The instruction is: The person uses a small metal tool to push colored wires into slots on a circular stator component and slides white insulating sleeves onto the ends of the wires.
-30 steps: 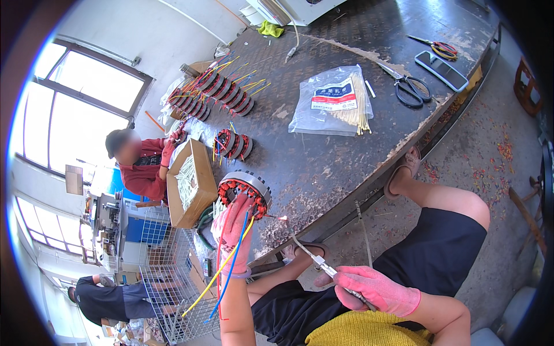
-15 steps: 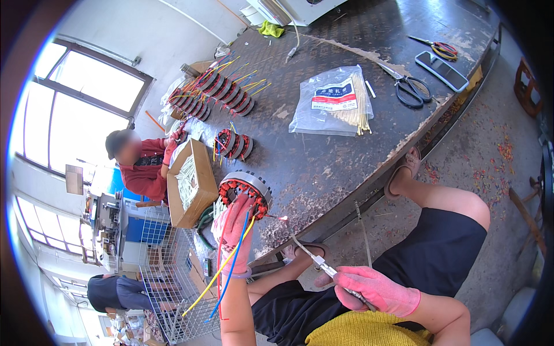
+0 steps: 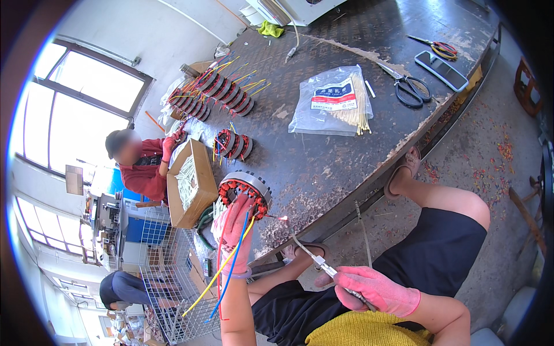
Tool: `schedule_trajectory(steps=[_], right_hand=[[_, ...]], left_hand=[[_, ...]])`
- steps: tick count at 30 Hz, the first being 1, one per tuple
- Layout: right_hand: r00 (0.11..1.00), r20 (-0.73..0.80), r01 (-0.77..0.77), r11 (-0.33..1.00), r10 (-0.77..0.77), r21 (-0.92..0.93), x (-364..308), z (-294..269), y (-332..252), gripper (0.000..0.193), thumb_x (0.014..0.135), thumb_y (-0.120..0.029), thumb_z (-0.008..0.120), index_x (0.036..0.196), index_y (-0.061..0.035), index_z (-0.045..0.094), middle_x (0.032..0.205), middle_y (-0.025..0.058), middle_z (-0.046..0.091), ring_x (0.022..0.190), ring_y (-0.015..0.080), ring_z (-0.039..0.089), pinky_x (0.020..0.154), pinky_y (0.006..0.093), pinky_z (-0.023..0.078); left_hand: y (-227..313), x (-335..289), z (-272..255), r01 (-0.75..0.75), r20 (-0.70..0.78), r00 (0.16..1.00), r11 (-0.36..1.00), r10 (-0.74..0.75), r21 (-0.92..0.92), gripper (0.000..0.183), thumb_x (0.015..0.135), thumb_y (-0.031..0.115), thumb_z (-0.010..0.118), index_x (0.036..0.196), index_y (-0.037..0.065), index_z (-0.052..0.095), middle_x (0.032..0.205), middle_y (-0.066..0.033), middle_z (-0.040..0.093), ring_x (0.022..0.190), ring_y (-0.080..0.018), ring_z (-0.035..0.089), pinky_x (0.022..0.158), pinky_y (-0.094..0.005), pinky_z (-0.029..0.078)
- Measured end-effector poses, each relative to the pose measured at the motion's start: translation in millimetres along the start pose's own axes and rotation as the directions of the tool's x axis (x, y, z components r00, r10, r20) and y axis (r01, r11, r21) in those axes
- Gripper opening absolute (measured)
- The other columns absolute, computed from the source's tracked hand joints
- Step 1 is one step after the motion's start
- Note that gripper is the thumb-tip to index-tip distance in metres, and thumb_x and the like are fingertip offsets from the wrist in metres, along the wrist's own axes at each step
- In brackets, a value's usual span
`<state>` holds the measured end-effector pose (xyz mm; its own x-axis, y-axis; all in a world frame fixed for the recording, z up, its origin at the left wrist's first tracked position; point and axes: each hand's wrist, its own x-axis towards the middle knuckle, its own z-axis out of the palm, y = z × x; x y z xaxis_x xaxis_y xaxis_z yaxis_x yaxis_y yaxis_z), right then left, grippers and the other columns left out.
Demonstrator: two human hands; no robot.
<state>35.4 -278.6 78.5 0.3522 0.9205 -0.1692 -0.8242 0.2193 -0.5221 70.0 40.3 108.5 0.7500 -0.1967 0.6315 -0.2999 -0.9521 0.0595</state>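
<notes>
My left hand (image 3: 235,228), in a pink glove, is closed on a motor stator (image 3: 262,190) with a grey ring and red windings, held at the near edge of the table. Red, blue and yellow lead wires (image 3: 234,266) hang from it over my forearm. My gloved right hand (image 3: 378,290) is closed round the handle of a slim metal torch (image 3: 326,266), in front of my lap. Its thin, bent nozzle points up toward a short wire end (image 3: 283,218) sticking out from the stator. That end glows bright, just off the nozzle's tip.
On the dark worn table (image 3: 277,138) stand several more stators (image 3: 225,92), a bag of cable ties (image 3: 332,101), black scissors (image 3: 411,91), red-handled snips (image 3: 443,51) and a phone (image 3: 441,71). A cardboard box (image 3: 199,190) of pale strips and a wire basket (image 3: 173,288) are left. A co-worker (image 3: 144,167) sits behind.
My hands, the stator and the torch have barely moved. The co-worker in red has shifted their hands slightly, and the person at the far lower left has bent further over.
</notes>
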Motion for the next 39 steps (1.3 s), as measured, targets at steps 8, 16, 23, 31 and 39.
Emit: schedule_trajectory(steps=[8, 16, 23, 31, 39], right_hand=[[1.000, 0.007, 0.013, 1.000, -0.013, 0.004, -0.6, -0.6, 0.3, 0.040, 0.106, -0.032, 0.040, 0.132, -0.0049, 0.052, 0.061, -0.0020, 0.044, 0.049, 0.0059, 0.035, 0.044, 0.0209, 0.028], [1.000, -0.002, 0.010, 1.000, -0.010, -0.001, -1.0, 1.0, -0.6, 0.041, 0.106, -0.035, 0.041, 0.132, -0.0058, 0.053, 0.062, -0.0023, 0.044, 0.049, 0.0054, 0.035, 0.044, 0.0206, 0.028], [0.999, -0.033, -0.013, 1.000, 0.013, 0.003, -1.2, 3.5, -2.6, 0.051, 0.103, -0.040, 0.046, 0.130, 0.0016, 0.053, 0.060, -0.0021, 0.044, 0.050, 0.0055, 0.035, 0.048, 0.0207, 0.027], [0.999, -0.035, -0.018, 1.000, 0.019, 0.026, -4.2, 5.0, -5.5, 0.051, 0.102, -0.041, 0.048, 0.130, 0.0019, 0.053, 0.060, -0.0017, 0.045, 0.050, 0.0060, 0.036, 0.048, 0.0212, 0.026], [0.997, -0.060, 0.041, 0.999, -0.043, -0.034, -4.7, 0.6, -6.2, 0.046, 0.104, -0.037, 0.045, 0.129, 0.0009, 0.053, 0.060, -0.0020, 0.045, 0.050, 0.0060, 0.034, 0.048, 0.0216, 0.026]], left_hand=[[1.5, -0.4, -0.5, -0.008, -0.012, 1.000, 1.000, 0.008, 0.022, 0.031, 0.073, -0.001, 0.071, 0.103, 0.007, 0.071, 0.110, -0.0097, 0.070, 0.095, -0.0274, 0.068, 0.083, -0.0385, 0.053], [0.4, 0.5, 1.2, -0.018, -0.031, 0.999, 1.000, 0.018, -0.005, 0.035, 0.072, -0.002, 0.071, 0.105, 0.007, 0.071, 0.110, -0.0094, 0.070, 0.096, -0.0265, 0.068, 0.083, -0.0383, 0.053], [1.1, -2.8, 0.7, -0.017, -0.020, 1.000, 1.000, 0.017, 0.009, 0.036, 0.071, -0.002, 0.071, 0.106, 0.007, 0.070, 0.112, -0.0096, 0.069, 0.098, -0.0267, 0.067, 0.084, -0.0384, 0.053], [3.0, -0.9, 2.0, -0.027, -0.010, 1.000, 0.999, 0.027, -0.023, 0.032, 0.075, -0.002, 0.070, 0.107, 0.005, 0.069, 0.111, -0.0119, 0.068, 0.098, -0.0295, 0.066, 0.085, -0.0388, 0.052], [7.0, 1.3, -5.2, -0.098, -0.028, 0.995, 0.989, 0.095, -0.108, 0.044, 0.074, -0.014, 0.068, 0.112, 0.006, 0.061, 0.118, -0.0145, 0.062, 0.098, -0.0285, 0.068, 0.084, -0.0389, 0.056]])
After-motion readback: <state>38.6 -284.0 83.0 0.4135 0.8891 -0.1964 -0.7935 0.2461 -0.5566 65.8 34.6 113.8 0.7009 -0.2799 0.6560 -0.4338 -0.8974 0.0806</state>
